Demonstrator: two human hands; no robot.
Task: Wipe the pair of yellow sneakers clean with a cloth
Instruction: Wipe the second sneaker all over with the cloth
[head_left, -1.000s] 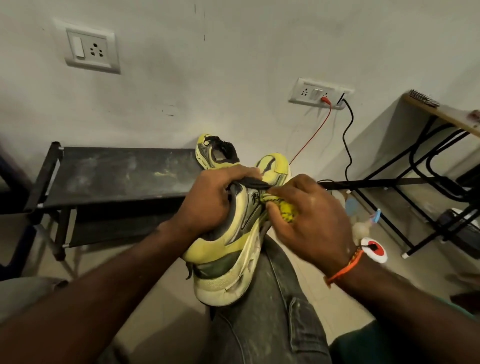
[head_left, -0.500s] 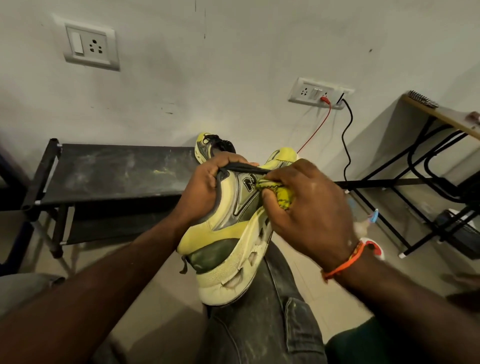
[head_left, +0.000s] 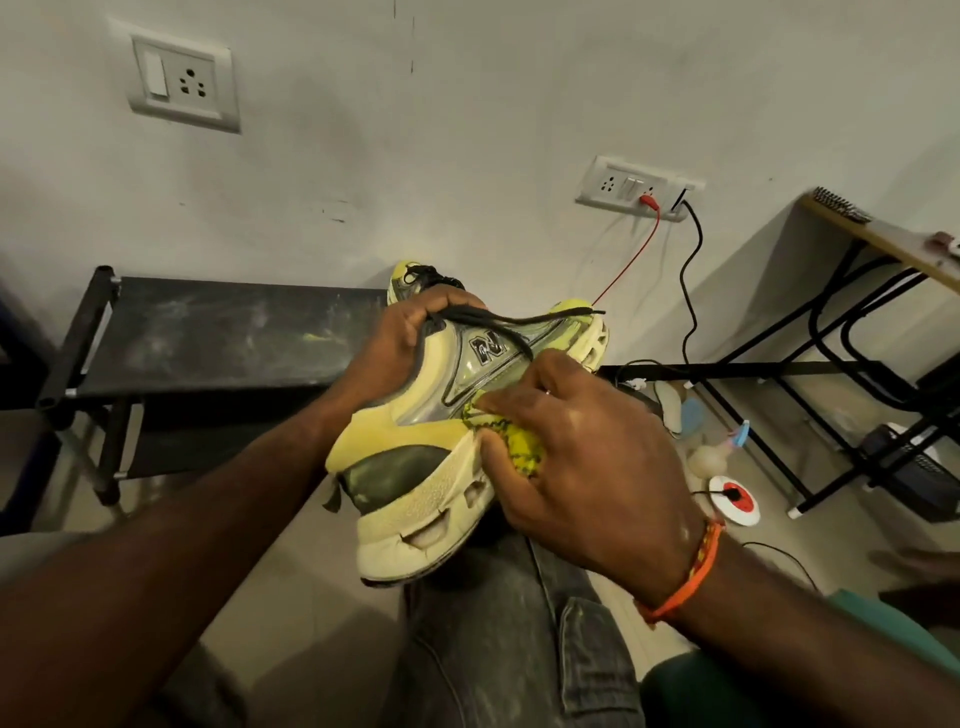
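A yellow sneaker (head_left: 415, 457) with a grey side panel and thick pale sole rests heel-down on my knee, its outer side turned up. My left hand (head_left: 400, 348) grips its collar and black laces from the left. My right hand (head_left: 576, 467) holds a crumpled yellow cloth (head_left: 514, 441) and presses it against the sneaker's side just above the sole. The second yellow sneaker (head_left: 410, 280) stands behind, on the right end of the black bench (head_left: 208, 332), mostly hidden by my left hand.
A wall with two socket plates (head_left: 636, 187) rises behind; red and black cables hang from the right one. A black-framed desk (head_left: 883, 322) stands at right. A small white and red disc (head_left: 735, 501) and other small items lie on the floor beneath.
The sneaker has rolled so more of its side faces up. My right hand with the cloth slid down the side panel toward the sole.
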